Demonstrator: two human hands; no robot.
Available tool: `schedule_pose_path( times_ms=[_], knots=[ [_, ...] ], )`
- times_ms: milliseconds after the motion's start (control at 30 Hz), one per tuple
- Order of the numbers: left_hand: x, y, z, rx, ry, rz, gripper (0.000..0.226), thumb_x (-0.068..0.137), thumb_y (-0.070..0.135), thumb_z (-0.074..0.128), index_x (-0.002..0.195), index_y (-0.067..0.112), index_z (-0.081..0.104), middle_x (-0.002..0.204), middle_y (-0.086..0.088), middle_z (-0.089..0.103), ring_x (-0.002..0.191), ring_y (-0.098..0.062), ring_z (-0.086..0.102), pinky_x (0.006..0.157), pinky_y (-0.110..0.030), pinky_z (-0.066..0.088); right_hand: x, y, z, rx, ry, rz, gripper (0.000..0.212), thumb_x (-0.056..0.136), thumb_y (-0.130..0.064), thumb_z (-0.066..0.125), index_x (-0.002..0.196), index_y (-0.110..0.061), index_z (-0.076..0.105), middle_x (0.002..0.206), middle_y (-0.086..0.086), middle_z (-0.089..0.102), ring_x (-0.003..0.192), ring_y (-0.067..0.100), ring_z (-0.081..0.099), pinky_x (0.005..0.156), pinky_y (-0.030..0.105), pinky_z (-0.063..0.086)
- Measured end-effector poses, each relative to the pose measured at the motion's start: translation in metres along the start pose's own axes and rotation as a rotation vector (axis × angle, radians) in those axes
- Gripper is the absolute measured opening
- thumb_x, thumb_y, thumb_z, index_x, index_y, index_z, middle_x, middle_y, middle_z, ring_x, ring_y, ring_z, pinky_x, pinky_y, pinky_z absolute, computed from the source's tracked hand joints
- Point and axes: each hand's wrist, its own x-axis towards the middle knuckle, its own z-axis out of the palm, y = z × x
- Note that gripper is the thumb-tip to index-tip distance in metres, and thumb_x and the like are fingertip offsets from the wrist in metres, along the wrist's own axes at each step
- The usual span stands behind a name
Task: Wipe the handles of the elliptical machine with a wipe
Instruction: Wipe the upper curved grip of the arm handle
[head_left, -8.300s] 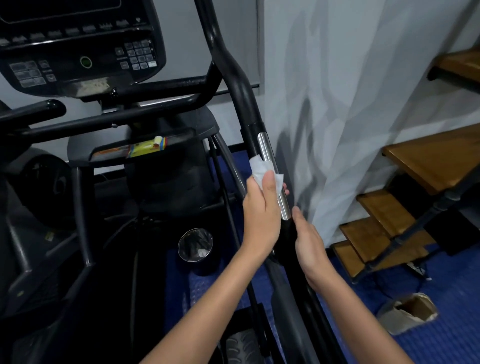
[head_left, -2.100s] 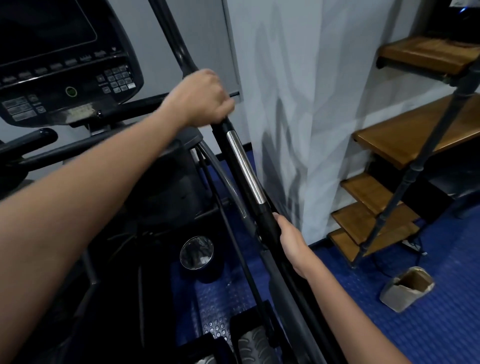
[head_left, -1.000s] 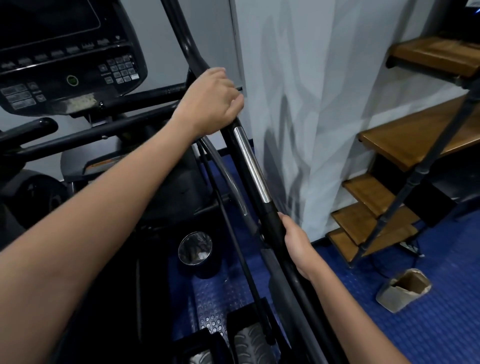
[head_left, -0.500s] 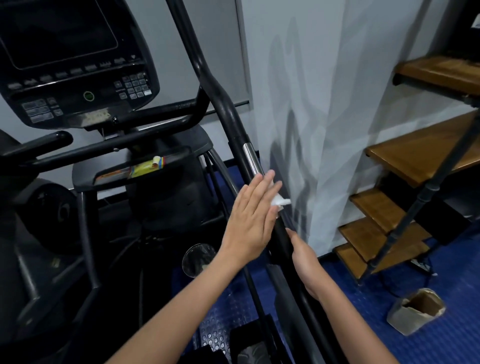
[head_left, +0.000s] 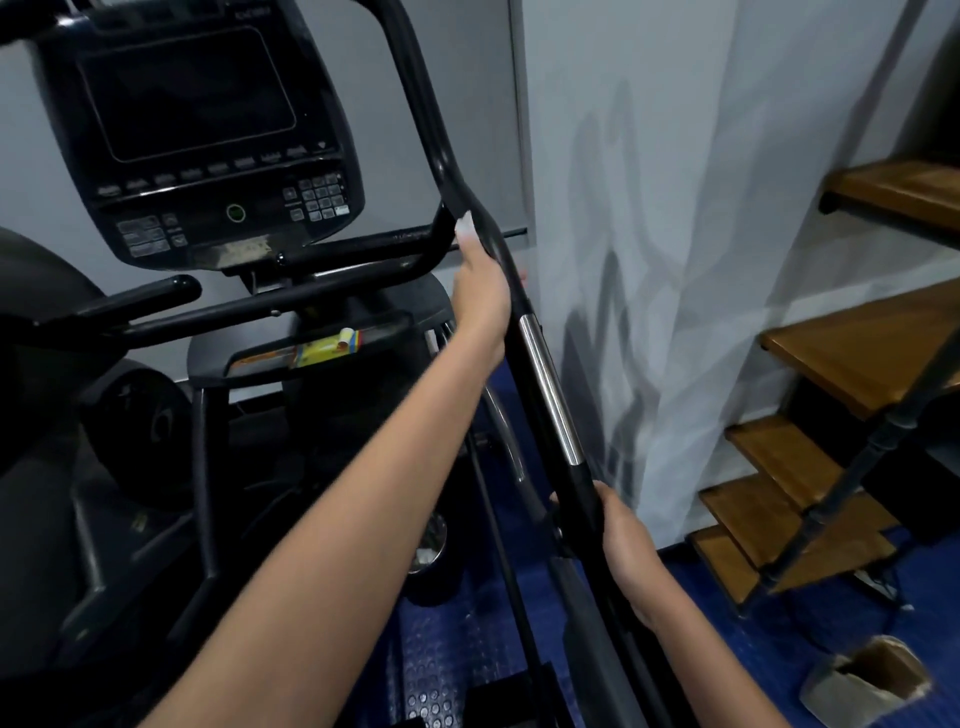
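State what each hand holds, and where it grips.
Left hand presses the wipe on the handle above its chrome band; right hand grips the handle below it.

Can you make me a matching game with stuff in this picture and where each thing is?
Things:
1. wipe
2. right hand
3. yellow packet
4. steps

Places:
A. on the console tray
B. far right, by the wall
C. low on the handle, below the silver part
D. under the left hand, up the handle

Pairs: 1-D, 2-C, 3-A, 4-B
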Motion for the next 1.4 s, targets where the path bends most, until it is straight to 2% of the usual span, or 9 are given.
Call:
schedule_pose_path(
  times_ms=[133,233,367,500,567,633,733,1200,1400],
  knots=[
    [-0.039,-0.028,0.002,0.21,0.027,0.135,0.061,0.109,0.051,0.022,0.136,0.008,0.055,0.12,0.001,0.063,0.104,-0.016,0.057,0.088,-0.024,0.041,0.002,-0.037,0.01,-0.072,0.069,-0.227,0.041,0.108,-0.044,0.03,0.107,-0.034,0.069,0.105,-0.008,0.072,0.101,0.008,0.065,0.09,0.025,0.047],
    [-0.035,-0.036,-0.003,0.269,0.01,0.284,0.032,0.11,0.027,0.033,0.125,0.01,0.055,0.102,0.005,0.061,0.086,-0.008,0.057,0.063,-0.008,0.038,0.017,-0.087,0.019,-0.151,0.105,-0.44,0.031,0.109,-0.038,0.032,0.106,-0.038,0.064,0.106,-0.014,0.067,0.103,0.001,0.06,0.085,0.021,0.043],
    [-0.01,-0.015,-0.015,0.215,0.153,0.426,0.03,0.109,0.023,0.034,0.1,0.017,0.062,0.087,0.003,0.064,0.078,-0.011,0.059,0.072,-0.029,0.043,0.038,-0.163,0.034,-0.152,0.071,-0.485,0.029,0.098,-0.048,0.039,0.108,-0.038,0.064,0.109,-0.013,0.068,0.106,0.01,0.063,0.094,0.032,0.049],
    [0.015,0.014,-0.024,0.112,0.213,0.407,0.035,0.11,0.026,0.035,0.081,0.016,0.052,0.068,0.008,0.053,0.05,0.009,0.049,0.054,-0.012,0.038,0.063,-0.211,0.045,-0.122,0.02,-0.459,0.035,0.093,-0.045,0.036,0.1,-0.029,0.067,0.099,-0.004,0.069,0.097,0.02,0.066,0.097,0.047,0.053],
    [0.027,0.023,-0.026,0.171,0.185,0.423,0.034,0.11,0.028,0.035,0.087,0.014,0.056,0.076,0.004,0.059,0.062,0.008,0.055,0.064,-0.018,0.042,0.064,-0.228,0.052,-0.143,-0.015,-0.451,0.036,0.101,-0.03,0.032,0.088,-0.018,0.064,0.085,-0.001,0.064,0.082,0.019,0.061,0.081,0.038,0.053],
    [0.039,0.023,-0.024,0.273,0.073,0.456,0.035,0.11,0.031,0.035,0.117,0.015,0.065,0.115,-0.007,0.07,0.11,-0.013,0.065,0.094,-0.031,0.046,0.067,-0.236,0.059,-0.191,-0.025,-0.427,0.042,0.107,-0.028,0.027,0.087,-0.018,0.063,0.086,0.0,0.065,0.081,0.016,0.059,0.073,0.03,0.049],
    [0.046,0.015,-0.016,0.505,-0.1,0.521,0.048,0.113,0.029,0.029,0.159,0.017,0.033,0.169,-0.002,0.023,0.158,-0.016,0.01,0.128,-0.041,0.006,0.071,-0.236,0.072,-0.154,-0.04,-0.343,0.053,0.107,-0.044,0.023,0.127,-0.018,0.065,0.125,0.006,0.067,0.117,0.021,0.062,0.103,0.041,0.049],
    [0.174,0.055,-0.027,0.9,-0.225,0.477,0.052,0.106,0.024,0.023,0.152,0.033,0.044,0.173,0.003,0.002,0.158,-0.025,-0.012,0.123,-0.054,-0.008,0.083,-0.242,0.097,-0.219,0.264,-0.35,0.063,0.091,-0.047,0.015,0.084,-0.004,0.061,0.093,0.025,0.07,0.08,0.04,0.07,0.086,0.057,0.056],
    [0.169,0.041,-0.031,0.911,-0.275,0.71,0.049,0.105,0.033,0.025,0.125,0.031,0.071,0.163,0.002,0.036,0.159,-0.021,0.002,0.122,-0.051,-0.011,0.075,-0.241,0.099,-0.242,0.366,-0.392,0.055,0.101,-0.038,0.019,0.076,-0.007,0.056,0.072,0.018,0.066,0.066,0.033,0.07,0.087,0.051,0.054]
  ],
)
